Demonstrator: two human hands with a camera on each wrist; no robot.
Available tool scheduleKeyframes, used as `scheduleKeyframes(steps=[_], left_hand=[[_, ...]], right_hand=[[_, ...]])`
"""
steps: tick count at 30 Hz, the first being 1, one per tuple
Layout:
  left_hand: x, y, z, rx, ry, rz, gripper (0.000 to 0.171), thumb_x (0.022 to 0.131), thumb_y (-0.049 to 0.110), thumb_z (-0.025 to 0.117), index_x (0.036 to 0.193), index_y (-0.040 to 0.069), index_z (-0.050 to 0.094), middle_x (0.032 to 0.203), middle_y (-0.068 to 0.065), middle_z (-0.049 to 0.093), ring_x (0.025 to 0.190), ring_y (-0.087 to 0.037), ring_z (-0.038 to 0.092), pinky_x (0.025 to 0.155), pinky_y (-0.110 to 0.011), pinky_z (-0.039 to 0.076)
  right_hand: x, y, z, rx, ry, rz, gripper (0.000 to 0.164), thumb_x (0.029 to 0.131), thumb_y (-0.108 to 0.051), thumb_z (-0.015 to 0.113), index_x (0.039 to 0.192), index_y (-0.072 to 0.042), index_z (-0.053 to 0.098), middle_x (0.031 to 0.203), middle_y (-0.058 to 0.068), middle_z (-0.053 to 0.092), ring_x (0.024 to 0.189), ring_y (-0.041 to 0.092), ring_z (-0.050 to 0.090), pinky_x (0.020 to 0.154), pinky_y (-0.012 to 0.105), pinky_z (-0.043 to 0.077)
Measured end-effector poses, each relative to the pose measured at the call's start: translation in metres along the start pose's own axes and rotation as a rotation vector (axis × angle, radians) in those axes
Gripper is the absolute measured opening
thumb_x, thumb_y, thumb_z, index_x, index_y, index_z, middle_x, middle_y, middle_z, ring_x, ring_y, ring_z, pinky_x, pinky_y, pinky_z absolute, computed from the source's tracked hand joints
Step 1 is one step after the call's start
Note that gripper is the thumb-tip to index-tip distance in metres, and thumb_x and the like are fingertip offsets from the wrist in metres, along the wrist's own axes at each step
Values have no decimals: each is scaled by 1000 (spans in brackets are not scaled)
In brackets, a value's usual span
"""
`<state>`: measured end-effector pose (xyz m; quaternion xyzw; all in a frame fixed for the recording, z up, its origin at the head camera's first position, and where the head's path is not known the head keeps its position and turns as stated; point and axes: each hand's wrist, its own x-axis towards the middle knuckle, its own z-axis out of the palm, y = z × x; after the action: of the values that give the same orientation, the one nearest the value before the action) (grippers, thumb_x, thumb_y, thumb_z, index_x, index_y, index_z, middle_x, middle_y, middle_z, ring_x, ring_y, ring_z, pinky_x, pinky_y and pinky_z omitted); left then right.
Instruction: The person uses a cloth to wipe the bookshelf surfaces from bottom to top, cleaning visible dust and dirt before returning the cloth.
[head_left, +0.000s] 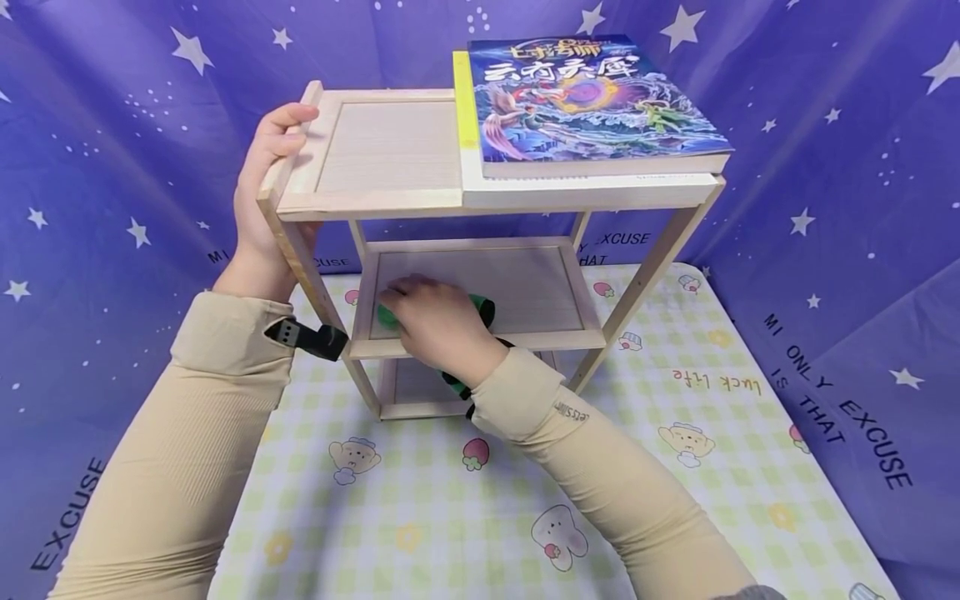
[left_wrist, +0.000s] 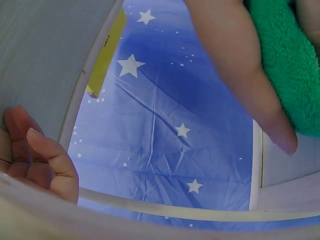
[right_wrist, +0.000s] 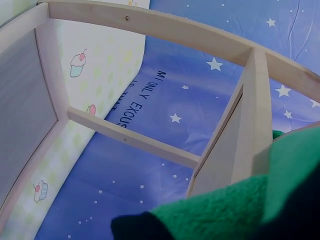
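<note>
A small three-tier wooden shelf [head_left: 390, 198] stands on the table. My left hand [head_left: 262, 187] holds the left end of its top board, fingertips over the raised edge. Seen from the left wrist, the left hand [left_wrist: 47, 167] is beside the underside of that board. On the middle tier [head_left: 525, 283], my right hand [head_left: 442, 321] grips a green and black plush thing [head_left: 482, 310], mostly covered by the hand. Its fuzzy green surface [left_wrist: 287, 65] shows beside the right hand in the left wrist view, and the plush [right_wrist: 215, 207] fills the lower right wrist view.
Two books lie stacked on the right half of the top board: a colourful blue book [head_left: 592, 108] over a yellow and white one [head_left: 467, 108]. A checked, cartoon-printed cloth [head_left: 622, 500] covers the table. Starry blue curtains [head_left: 847, 208] close in behind and at the sides.
</note>
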<state>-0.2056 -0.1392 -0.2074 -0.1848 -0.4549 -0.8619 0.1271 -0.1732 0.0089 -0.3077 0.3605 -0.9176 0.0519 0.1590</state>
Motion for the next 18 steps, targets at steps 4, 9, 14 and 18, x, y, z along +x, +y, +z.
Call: scheduleKeyframes(steps=[4,9,14,18], left_hand=[[-1,0,-1,36,-3,18,27,94,6,32,97,12,58,124,-11,46,110,-21,43,97,-29,35],[-1,1,-1,55,-6,23,27,94,6,32,97,13,58,125,-11,46,111,-21,43,97,-29,34],[-1,1,0,19,-3,6,28,95,4,32,97,11,58,124,-11,47,108,-20,45,95,-28,36],[-1,0,0,-3,2,-3,28,95,3,31,97,10,58,123,-12,47,106,-21,45,93,-27,38]], right_hand=[[4,1,-1,36,-20,3,36,88,-3,60,120,-17,70,118,0,70,108,18,66,77,35,57],[7,2,0,58,-16,11,36,88,-5,61,121,-17,69,120,0,70,108,19,67,76,37,57],[9,1,1,49,-3,46,37,87,-5,62,123,-15,66,120,4,70,103,21,68,72,38,57],[10,0,3,28,9,98,33,88,-5,60,120,-11,63,111,7,71,95,23,69,68,38,56]])
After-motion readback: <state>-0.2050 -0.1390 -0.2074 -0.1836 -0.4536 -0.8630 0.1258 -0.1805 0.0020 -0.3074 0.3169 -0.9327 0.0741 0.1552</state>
